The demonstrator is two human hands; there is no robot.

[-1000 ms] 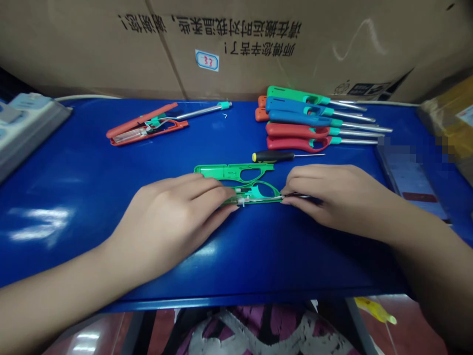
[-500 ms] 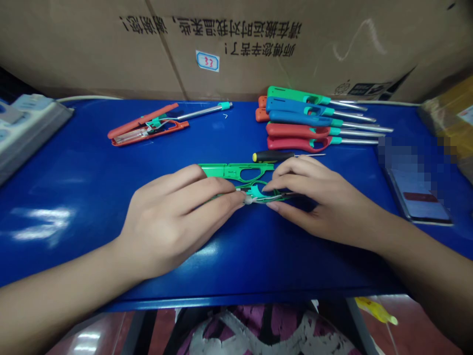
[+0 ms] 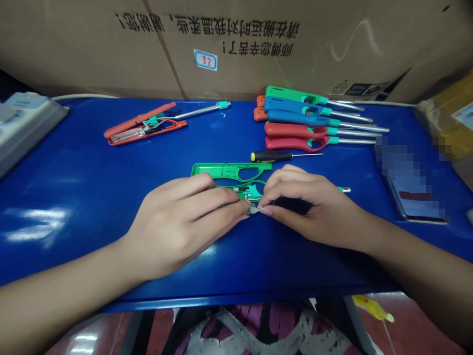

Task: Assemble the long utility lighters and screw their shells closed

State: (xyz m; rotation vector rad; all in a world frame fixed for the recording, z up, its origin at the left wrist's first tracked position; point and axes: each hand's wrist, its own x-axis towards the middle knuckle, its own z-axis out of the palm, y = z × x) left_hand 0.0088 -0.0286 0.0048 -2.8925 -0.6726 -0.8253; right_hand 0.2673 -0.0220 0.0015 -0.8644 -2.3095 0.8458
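In the middle of the blue table lies an opened green gas lighter. One green handle half [image 3: 231, 171] rests just beyond my fingers, showing its inner side. Nearer lies the other half with a teal trigger [image 3: 253, 191], partly covered by both hands; its metal-tipped nozzle [image 3: 345, 189] shows past my right hand. My left hand [image 3: 181, 224] is closed on the lighter's clear fuel tank [image 3: 253, 210], whose end peeks out at the fingertips. With thumb and forefinger, my right hand [image 3: 310, 199] pinches a thin whitish tube at that end; the pinch hides most of it.
A screwdriver [image 3: 273, 156] lies beyond the handle half. Several assembled lighters [image 3: 295, 129] are stacked behind it. At the back left is an opened orange lighter [image 3: 144, 125]. A phone [image 3: 417, 197], a power strip [image 3: 29, 128] and a cardboard box [image 3: 236, 74] border the table.
The clear tank end has moved slightly towards me, away from the green half. My right fingers have shifted left and closed together at its tip.
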